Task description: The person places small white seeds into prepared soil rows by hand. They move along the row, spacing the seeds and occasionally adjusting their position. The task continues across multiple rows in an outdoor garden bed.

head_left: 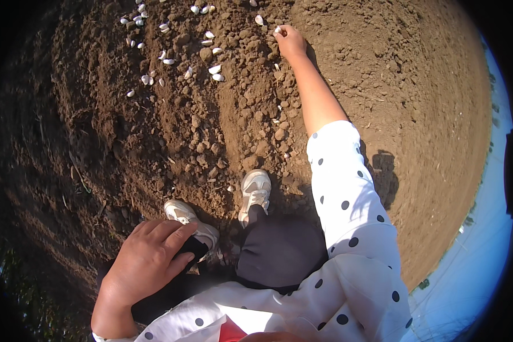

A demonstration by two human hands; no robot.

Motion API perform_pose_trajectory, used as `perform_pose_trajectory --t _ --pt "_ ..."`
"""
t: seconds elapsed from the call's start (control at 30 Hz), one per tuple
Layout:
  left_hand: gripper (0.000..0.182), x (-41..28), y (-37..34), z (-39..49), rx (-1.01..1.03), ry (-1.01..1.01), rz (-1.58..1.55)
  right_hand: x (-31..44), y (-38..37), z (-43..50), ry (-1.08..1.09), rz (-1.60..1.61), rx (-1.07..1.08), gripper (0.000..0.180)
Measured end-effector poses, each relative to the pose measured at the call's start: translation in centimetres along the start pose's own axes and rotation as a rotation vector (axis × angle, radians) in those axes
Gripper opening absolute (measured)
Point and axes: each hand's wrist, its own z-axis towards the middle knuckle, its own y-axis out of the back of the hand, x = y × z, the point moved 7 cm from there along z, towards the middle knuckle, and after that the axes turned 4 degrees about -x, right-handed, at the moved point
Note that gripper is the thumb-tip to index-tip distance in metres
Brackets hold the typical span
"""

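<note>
At the upper middle my right hand reaches out low over the soil, with a small white garlic clove pinched between thumb and fingers. Just left of it another garlic clove lies on the ground. Several more pale cloves are scattered over the furrows to the left, some in small groups. My left hand rests near my left knee, back up and fingers slightly apart, with nothing seen in it; its palm is hidden.
Brown soil with clods and shallow furrows lies ahead. Smoother soil spreads to the right. My shoes, a left one and a right one, stand on the clods. Green leaves show at the lower left edge.
</note>
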Motion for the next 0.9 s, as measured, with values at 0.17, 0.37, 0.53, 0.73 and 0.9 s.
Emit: perform_pose_trajectory --t 0.17,0.37,0.53,0.73,0.9 --pt "0.049 0.7 0.6 0.6 0.003 0.036 -0.023 0.0 -1.9 2.2 0.049 -0.307 0.112 0.025" --pt "0.048 1.8 0.8 1.4 0.018 0.086 -0.033 0.6 -3.4 2.7 0.094 -0.514 0.263 0.024" --pt "0.047 1.8 1.4 1.4 -0.054 0.049 0.007 1.4 -2.7 3.2 0.068 -0.531 0.328 0.023" --pt "0.047 1.7 1.5 0.9 -0.044 0.073 0.029 4.8 -2.5 4.2 0.100 -0.318 0.168 0.033" --pt "0.047 2.2 0.9 1.0 -0.017 0.098 -0.050 4.8 -6.5 4.0 0.194 -0.470 0.185 0.039"
